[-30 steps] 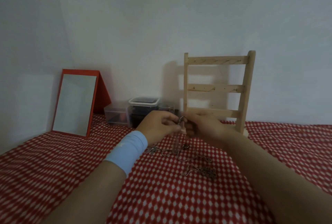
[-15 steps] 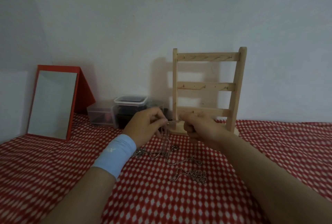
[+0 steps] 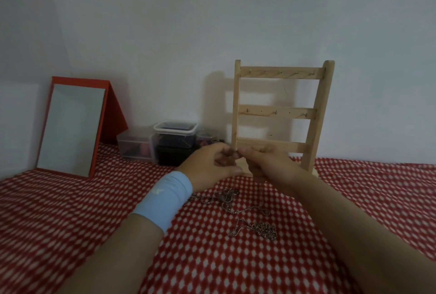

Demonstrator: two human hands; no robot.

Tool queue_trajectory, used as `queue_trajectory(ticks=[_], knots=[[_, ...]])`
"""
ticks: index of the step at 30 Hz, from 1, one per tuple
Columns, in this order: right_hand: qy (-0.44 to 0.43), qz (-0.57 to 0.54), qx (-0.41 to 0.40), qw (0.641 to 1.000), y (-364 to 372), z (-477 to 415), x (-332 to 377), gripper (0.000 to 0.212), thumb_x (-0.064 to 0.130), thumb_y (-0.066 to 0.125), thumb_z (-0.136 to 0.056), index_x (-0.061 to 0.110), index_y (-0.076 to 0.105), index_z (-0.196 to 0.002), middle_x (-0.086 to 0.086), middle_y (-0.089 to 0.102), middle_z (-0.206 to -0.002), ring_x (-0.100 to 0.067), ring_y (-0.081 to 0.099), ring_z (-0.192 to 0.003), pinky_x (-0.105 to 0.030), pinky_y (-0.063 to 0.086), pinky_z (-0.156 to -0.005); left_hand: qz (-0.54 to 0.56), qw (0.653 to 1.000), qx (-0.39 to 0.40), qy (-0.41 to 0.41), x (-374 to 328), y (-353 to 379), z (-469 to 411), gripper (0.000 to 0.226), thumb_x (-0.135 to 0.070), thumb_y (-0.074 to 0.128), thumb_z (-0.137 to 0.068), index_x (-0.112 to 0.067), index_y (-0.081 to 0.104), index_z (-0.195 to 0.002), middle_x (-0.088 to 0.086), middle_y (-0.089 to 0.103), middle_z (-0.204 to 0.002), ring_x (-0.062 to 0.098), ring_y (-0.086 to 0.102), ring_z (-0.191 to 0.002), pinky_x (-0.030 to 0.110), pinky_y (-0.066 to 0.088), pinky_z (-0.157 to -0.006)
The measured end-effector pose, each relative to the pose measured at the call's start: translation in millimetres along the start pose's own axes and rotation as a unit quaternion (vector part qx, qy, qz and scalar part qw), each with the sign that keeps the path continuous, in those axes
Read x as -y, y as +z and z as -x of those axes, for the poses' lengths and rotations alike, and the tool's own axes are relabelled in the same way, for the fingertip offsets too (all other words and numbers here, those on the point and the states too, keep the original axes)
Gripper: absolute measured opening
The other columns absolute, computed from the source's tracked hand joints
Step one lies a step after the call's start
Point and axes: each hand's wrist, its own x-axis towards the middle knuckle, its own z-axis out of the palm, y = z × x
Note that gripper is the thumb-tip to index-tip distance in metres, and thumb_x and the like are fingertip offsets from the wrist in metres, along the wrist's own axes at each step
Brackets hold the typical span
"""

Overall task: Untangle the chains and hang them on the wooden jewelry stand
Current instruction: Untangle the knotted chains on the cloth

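Both hands are raised just above the cloth and drawn together. The left hand (image 3: 212, 164), with a pale blue wristband (image 3: 165, 199) behind it, and the right hand (image 3: 266, 164) each have their fingers curled in, and their tips meet in a tight pinch. What they pinch looks like a link or clasp of the chains (image 3: 236, 208), though the spot is too dim and small to be sure.

Most of the metal lies on the red checked cloth (image 3: 212, 265) just beneath and nearer than the hands. One loose knot sits under the left wrist. A thin strand runs toward a denser clump below the right forearm. The wooden stand (image 3: 280, 114) rises straight behind the knuckles, and none of its pegs carries anything, so I judge the untangling is in hand and the hanging has not begun.

The risk I see is in the pull. If the hands draw apart too hard, the knot may tighten instead of opening, or a fine link may snap. A lift could drag the clump on the cloth up with it and snarl it further. The stand is so close behind the fingers that a sharp tug could knock it. Off beyond the left hand stand some plastic boxes (image 3: 174, 138) and a red-framed mirror (image 3: 70, 128), well out of reach of trouble.
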Motion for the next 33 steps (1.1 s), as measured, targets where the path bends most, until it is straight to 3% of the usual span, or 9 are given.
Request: queue_trajectory(ticks=[4,9,13,16,18,20,23,26,33], knots=[[0.0,-0.055,-0.014,0.998,-3,1,3,0.033,0.027,0.045,-0.108,0.008,0.065,-0.089,0.003,0.034,-0.058,-0.011,0.029,-0.05,-0.025,0.029,-0.05,0.049,0.998,-0.019,-0.024,3,-2,4,0.016,-0.021,0.072,-0.086,-0.018,0.074,-0.102,-0.004,0.076,-0.086,0.011,0.072,-0.078,0.031,0.056,-0.089],[0.031,-0.147,-0.12,0.981,-8,-2,6,0.038,0.018,0.04,-0.103,0.02,0.04,-0.064,0.003,0.032,-0.058,-0.012,0.026,-0.048,-0.03,0.029,-0.051,-0.045,0.989,0.111,-0.088,7,-20,8,0.011,-0.026,0.065,-0.09,-0.028,0.076,-0.089,-0.013,0.073,-0.087,0.006,0.066,-0.086,0.023,0.048,-0.087],[0.075,0.036,-0.251,0.964,-16,-7,-1,0.031,0.022,0.048,-0.095,0.018,0.043,-0.064,0.003,0.038,-0.056,-0.013,0.032,-0.049,-0.029,0.032,-0.049,-0.008,0.992,0.075,-0.101,13,-30,6,0.017,-0.023,0.061,-0.093,-0.021,0.075,-0.085,-0.013,0.07,-0.08,0.005,0.064,-0.084,0.029,0.046,-0.095],[0.098,0.32,-0.166,0.927,-16,-5,-9,0.03,0.027,0.058,-0.095,0.017,0.059,-0.066,0.005,0.05,-0.062,-0.009,0.046,-0.055,-0.024,0.04,-0.053,0.078,0.995,0.026,-0.055,12,-26,4,0.019,-0.02,0.057,-0.097,-0.013,0.073,-0.092,-0.008,0.071,-0.072,0.01,0.067,-0.082,0.03,0.046,-0.095],[0.066,0.404,-0.082,0.909,-5,0,-5,0.015,0.027,0.06,-0.097,0.023,0.074,-0.096,0.012,0.061,-0.089,-0.005,0.058,-0.078,-0.017,0.046,-0.063,0.102,0.994,0.011,-0.024,8,-20,4,0.016,-0.018,0.055,-0.099,-0.019,0.071,-0.095,-0.005,0.073,-0.073,0.011,0.069,-0.075,0.022,0.05,-0.08],[-0.008,0.349,-0.028,0.937,7,3,2,0.026,0.02,0.057,-0.099,0.026,0.07,-0.122,0.016,0.062,-0.111,-0.005,0.06,-0.1,-0.017,0.048,-0.079,0.138,0.99,0.015,-0.026,5,-14,4,0.014,-0.016,0.056,-0.098,-0.017,0.07,-0.097,0.0,0.073,-0.075,0.016,0.068,-0.065,0.024,0.053,-0.065],[-0.014,0.096,0.049,0.994,18,4,10,0.026,0.011,0.051,-0.101,0.019,0.071,-0.116,0.002,0.075,-0.1,-0.015,0.07,-0.095,-0.032,0.055,-0.091,0.169,0.984,0.03,-0.053,4,-10,5,0.014,-0.016,0.057,-0.098,-0.011,0.069,-0.102,0.001,0.072,-0.074,0.021,0.065,-0.061,0.028,0.054,-0.059],[-0.022,0.149,0.066,0.986,16,4,11,0.017,0.02,0.059,-0.101,0.02,0.076,-0.096,0.009,0.073,-0.077,-0.005,0.067,-0.072,-0.027,0.053,-0.074,0.177,0.979,0.066,-0.074,6,-11,6,0.016,-0.019,0.058,-0.097,-0.01,0.07,-0.1,0.0,0.071,-0.076,0.02,0.064,-0.065,0.028,0.053,-0.061],[-0.026,0.152,-0.006,0.988,-2,4,6,0.015,0.017,0.067,-0.095,0.015,0.08,-0.086,0.014,0.076,-0.08,0.002,0.069,-0.076,-0.017,0.048,-0.074,0.029,0.986,0.124,-0.108,12,-26,9,0.013,-0.017,0.069,-0.089,-0.019,0.074,-0.101,0.004,0.077,-0.089,0.018,0.073,-0.082,0.026,0.055,-0.075]])
